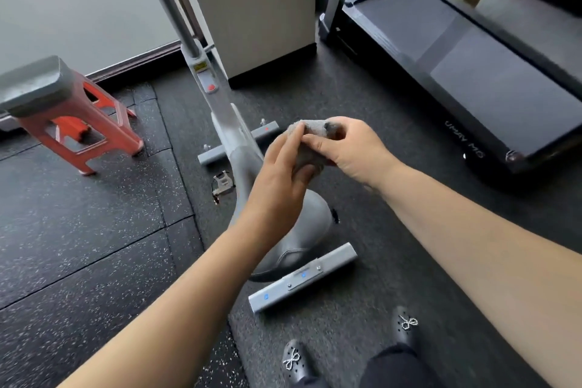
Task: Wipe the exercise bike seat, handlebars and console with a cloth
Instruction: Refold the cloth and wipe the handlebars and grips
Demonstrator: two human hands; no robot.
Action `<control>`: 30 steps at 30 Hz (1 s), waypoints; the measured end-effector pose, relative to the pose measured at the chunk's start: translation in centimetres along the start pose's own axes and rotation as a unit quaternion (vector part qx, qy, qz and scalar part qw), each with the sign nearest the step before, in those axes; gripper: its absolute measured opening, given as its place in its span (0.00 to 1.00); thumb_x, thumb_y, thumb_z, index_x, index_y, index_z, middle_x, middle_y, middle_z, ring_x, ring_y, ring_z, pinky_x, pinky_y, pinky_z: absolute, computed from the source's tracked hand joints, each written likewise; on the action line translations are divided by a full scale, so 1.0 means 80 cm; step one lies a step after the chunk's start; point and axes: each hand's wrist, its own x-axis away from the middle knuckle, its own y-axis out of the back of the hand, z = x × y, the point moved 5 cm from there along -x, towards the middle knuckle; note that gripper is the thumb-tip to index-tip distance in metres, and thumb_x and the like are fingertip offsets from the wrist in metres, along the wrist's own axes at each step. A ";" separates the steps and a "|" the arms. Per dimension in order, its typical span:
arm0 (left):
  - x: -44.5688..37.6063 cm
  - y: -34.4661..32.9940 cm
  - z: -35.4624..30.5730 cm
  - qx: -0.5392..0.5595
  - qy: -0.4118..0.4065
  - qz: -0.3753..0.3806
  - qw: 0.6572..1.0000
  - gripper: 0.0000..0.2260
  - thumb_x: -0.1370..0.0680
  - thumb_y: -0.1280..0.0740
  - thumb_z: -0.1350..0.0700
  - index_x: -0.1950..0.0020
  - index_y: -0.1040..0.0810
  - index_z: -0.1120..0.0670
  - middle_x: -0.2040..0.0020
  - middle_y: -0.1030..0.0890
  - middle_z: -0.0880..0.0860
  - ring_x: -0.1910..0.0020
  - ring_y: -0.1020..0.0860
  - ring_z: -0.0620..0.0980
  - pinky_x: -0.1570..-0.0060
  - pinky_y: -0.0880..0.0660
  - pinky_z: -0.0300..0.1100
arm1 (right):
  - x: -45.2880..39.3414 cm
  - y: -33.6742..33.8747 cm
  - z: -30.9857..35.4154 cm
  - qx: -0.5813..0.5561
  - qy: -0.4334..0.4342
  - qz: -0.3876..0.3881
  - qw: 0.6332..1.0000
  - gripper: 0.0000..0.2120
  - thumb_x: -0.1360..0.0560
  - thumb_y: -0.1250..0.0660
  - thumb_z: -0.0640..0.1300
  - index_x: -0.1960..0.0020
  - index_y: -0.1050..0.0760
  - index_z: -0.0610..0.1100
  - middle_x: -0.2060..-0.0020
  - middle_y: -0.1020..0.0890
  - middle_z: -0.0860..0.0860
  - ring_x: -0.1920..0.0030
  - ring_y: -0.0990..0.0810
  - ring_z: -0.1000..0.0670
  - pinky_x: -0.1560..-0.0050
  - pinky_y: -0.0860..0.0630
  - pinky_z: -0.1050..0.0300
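1. Holding a small grey crumpled cloth (pixel 310 143) between them, the left hand (pixel 280 179) and right hand (pixel 352 148) meet above the grey exercise bike frame (pixel 234 138); both grips are pressed together on the cloth.
2. The bike's rear foot bar (pixel 304 277) lies just ahead of two black clogs with bow trims (pixel 294 359), leaving a narrow strip of speckled black rubber floor (pixel 94 246).
3. An orange plastic stool (pixel 78 132) stands well apart to the left.
4. A black treadmill (pixel 472 72) borders the right.
5. A beige pillar (pixel 252 9) rises beyond the bike.
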 end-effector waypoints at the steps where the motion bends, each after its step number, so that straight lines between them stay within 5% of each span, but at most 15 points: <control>1: -0.008 -0.007 -0.001 0.017 0.010 0.004 1.000 0.27 0.23 0.36 0.60 0.26 0.41 0.53 0.31 0.38 0.47 0.32 0.39 0.38 0.33 0.46 0.25 | -0.005 0.013 0.002 0.006 0.007 0.000 1.000 0.08 0.29 0.28 0.43 0.53 0.23 0.41 0.62 0.21 0.47 0.60 0.23 0.51 0.53 0.22 0.48; 4: -0.038 -0.024 -0.008 0.131 0.099 0.003 0.986 0.28 0.22 0.36 0.56 0.25 0.45 0.48 0.30 0.35 0.48 0.36 0.28 0.47 0.40 0.28 0.34 | -0.019 0.059 0.011 0.016 0.042 0.033 0.998 0.05 0.28 0.30 0.37 0.57 0.25 0.44 0.64 0.23 0.47 0.61 0.25 0.49 0.54 0.24 0.47; 6: -0.063 -0.031 -0.018 0.171 0.138 -0.021 0.975 0.32 0.23 0.34 0.60 0.24 0.46 0.49 0.30 0.35 0.47 0.37 0.28 0.46 0.44 0.27 0.32 | -0.030 0.090 0.020 0.022 0.066 0.071 0.995 0.08 0.27 0.31 0.35 0.58 0.26 0.46 0.65 0.23 0.49 0.62 0.25 0.51 0.56 0.25 0.51; 10: -0.114 -0.056 -0.043 0.155 0.145 -0.005 0.977 0.36 0.31 0.26 0.55 0.28 0.40 0.40 0.35 0.26 0.52 0.35 0.27 0.50 0.35 0.30 0.52 | -0.055 0.153 0.034 0.006 0.076 0.135 0.988 0.11 0.27 0.33 0.32 0.60 0.27 0.47 0.66 0.24 0.51 0.66 0.25 0.58 0.61 0.24 0.60; 14: -0.154 -0.078 -0.069 0.077 0.168 -0.064 0.981 0.25 0.32 0.24 0.58 0.37 0.26 0.49 0.56 0.21 0.48 0.54 0.20 0.49 0.45 0.23 0.47 | -0.083 0.206 0.043 0.034 0.101 0.147 0.983 0.09 0.27 0.32 0.33 0.59 0.25 0.46 0.65 0.22 0.51 0.66 0.24 0.60 0.60 0.25 0.66; 16: -0.169 -0.086 -0.080 0.048 0.164 -0.078 0.982 0.11 0.32 0.24 0.58 0.53 0.20 0.48 0.61 0.20 0.47 0.61 0.21 0.45 0.53 0.23 0.43 | -0.101 0.226 0.041 0.042 0.101 0.139 0.984 0.08 0.28 0.30 0.34 0.59 0.24 0.45 0.61 0.20 0.48 0.61 0.22 0.57 0.55 0.23 0.64; 18: -0.180 -0.087 -0.081 0.010 0.164 -0.111 0.980 0.08 0.33 0.24 0.56 0.62 0.22 0.46 0.59 0.22 0.48 0.63 0.24 0.42 0.58 0.27 0.34 | -0.120 0.241 0.040 0.067 0.114 0.122 0.984 0.09 0.30 0.28 0.35 0.61 0.24 0.47 0.53 0.18 0.47 0.54 0.19 0.52 0.47 0.22 0.57; 21: -0.200 -0.082 -0.071 0.047 0.188 -0.132 0.972 0.07 0.32 0.24 0.57 0.58 0.20 0.53 0.52 0.20 0.50 0.57 0.22 0.43 0.53 0.26 0.32 | -0.145 0.253 0.044 0.128 0.160 0.103 0.973 0.10 0.33 0.25 0.38 0.65 0.25 0.49 0.47 0.19 0.49 0.45 0.20 0.51 0.43 0.24 0.56; 24: -0.228 -0.078 -0.064 0.106 0.204 -0.109 0.967 0.08 0.30 0.26 0.57 0.56 0.22 0.57 0.62 0.20 0.50 0.64 0.24 0.45 0.60 0.25 0.38 | -0.169 0.255 0.052 0.155 0.182 0.100 0.966 0.13 0.34 0.24 0.40 0.67 0.27 0.50 0.49 0.18 0.51 0.38 0.25 0.53 0.36 0.31 0.61; 27: -0.264 -0.071 -0.059 0.105 0.189 -0.116 0.969 0.07 0.29 0.27 0.56 0.57 0.24 0.55 0.66 0.24 0.48 0.66 0.27 0.44 0.62 0.26 0.37 | -0.201 0.261 0.058 0.129 0.154 0.074 0.977 0.11 0.33 0.25 0.42 0.65 0.27 0.48 0.61 0.19 0.53 0.54 0.20 0.56 0.51 0.24 0.63; 30: -0.298 -0.066 -0.055 0.124 0.181 -0.132 0.967 0.07 0.28 0.27 0.55 0.59 0.25 0.51 0.65 0.23 0.49 0.63 0.24 0.48 0.52 0.22 0.51 | -0.228 0.267 0.064 0.120 0.146 0.082 0.979 0.11 0.33 0.24 0.44 0.57 0.25 0.46 0.67 0.22 0.54 0.68 0.25 0.60 0.64 0.26 0.65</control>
